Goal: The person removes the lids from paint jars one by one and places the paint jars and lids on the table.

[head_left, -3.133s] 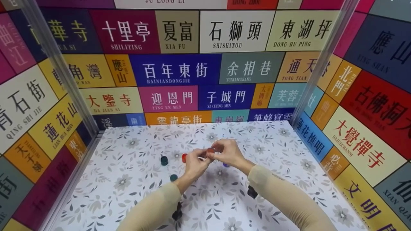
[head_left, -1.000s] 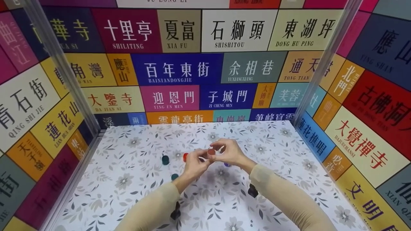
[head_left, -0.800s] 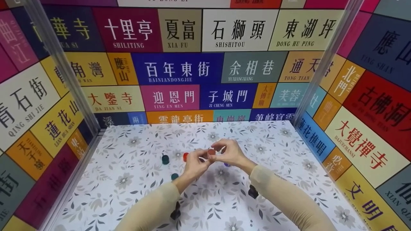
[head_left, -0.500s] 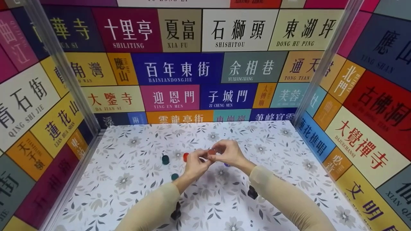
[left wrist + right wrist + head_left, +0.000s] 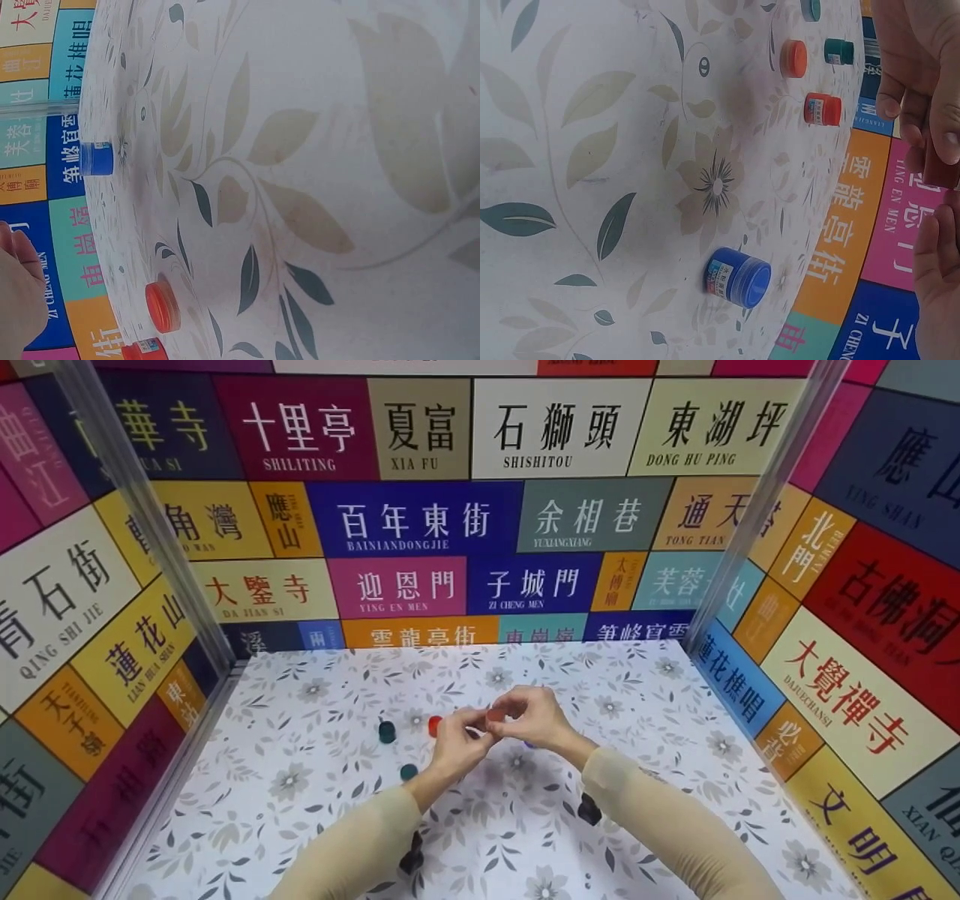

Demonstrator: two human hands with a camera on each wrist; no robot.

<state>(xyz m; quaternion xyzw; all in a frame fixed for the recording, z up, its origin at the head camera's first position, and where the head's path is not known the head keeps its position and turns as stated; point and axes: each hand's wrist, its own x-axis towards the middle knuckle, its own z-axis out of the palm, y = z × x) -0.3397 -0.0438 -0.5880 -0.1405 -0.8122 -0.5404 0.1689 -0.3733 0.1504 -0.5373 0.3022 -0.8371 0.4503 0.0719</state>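
Note:
In the head view both hands meet above the middle of the table around a small brownish-red paint jar (image 5: 496,718). My left hand (image 5: 459,744) pinches it from the left, while the thumb and fingers of my right hand (image 5: 538,718) grip it from the right. The right wrist view shows the jar (image 5: 939,161) between the fingertips of both hands, partly hidden and clear of the table. Behind the left hand stands a red paint jar (image 5: 434,726). A blue paint jar (image 5: 739,277) stands beneath the right hand.
On the left are a green jar (image 5: 386,733) and a green lid (image 5: 409,773). An orange-red lid (image 5: 793,58) lies near the red jar. The floral tabletop (image 5: 300,825) is enclosed by walls of colourful sign panels (image 5: 412,521).
Both hands stay in nearly the same place. The right fingers shift on the brownish-red jar, first lifting, then closing over it again. The head view moves slightly.

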